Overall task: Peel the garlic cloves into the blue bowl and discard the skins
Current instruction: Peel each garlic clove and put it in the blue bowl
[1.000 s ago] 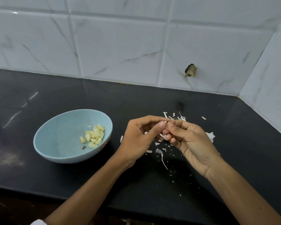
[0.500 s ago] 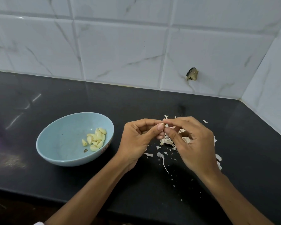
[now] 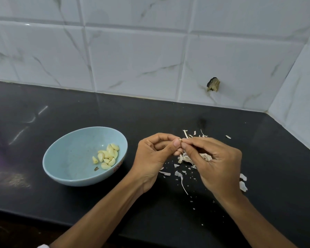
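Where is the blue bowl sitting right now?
Head view: the blue bowl sits left of centre on the black counter, just left of the left hand, with peeled garlic cloves in its right side.

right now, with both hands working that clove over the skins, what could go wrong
1. The left hand and right hand pinch the garlic clove above the skins, well right of the blue bowl. If it slips, it may land among them.
2. A dark scrap lies in the bowl beside the peeled cloves, so more skin could get in.
3. Small flecks lie scattered toward the front edge of the counter and might be brushed off.
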Motion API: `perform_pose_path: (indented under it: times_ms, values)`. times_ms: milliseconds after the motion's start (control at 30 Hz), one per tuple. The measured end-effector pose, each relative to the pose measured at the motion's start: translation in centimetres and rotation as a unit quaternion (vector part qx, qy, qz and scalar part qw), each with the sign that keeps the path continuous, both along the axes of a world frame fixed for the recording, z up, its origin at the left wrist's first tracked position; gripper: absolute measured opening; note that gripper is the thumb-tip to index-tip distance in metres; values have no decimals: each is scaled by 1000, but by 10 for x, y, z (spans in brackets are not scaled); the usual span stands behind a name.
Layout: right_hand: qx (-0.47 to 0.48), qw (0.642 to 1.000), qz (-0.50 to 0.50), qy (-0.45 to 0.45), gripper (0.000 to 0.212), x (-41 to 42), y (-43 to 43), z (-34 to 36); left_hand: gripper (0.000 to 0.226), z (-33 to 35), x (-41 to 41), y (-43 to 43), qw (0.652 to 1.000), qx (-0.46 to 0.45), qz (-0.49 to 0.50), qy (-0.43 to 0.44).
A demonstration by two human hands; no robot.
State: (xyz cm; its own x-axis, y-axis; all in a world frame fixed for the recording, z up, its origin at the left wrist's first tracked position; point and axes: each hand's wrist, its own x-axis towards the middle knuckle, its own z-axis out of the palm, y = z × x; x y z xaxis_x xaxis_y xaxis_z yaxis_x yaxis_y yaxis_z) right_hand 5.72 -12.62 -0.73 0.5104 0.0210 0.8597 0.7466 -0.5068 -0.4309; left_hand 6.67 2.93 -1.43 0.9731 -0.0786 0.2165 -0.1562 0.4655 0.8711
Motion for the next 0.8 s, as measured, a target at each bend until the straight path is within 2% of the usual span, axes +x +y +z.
perform_pose_path:
  times_ms: [167,367,500,800]
  values:
    - [-24,999,22,18,4,1,0,0,12,1,-1,1,1000,-1,-12,21]
    - [-97,995,8,-9,10,11,-1,-1,15,0,-1,2,1000,11,-10,7]
    - [-121,992,14,23,19,15,-4,-4,11,-2,1,1,998,50,1,-26]
    - [-137,985,59,80,18,17,-11,-5,14,-3,1,0,995,80,-11,-59]
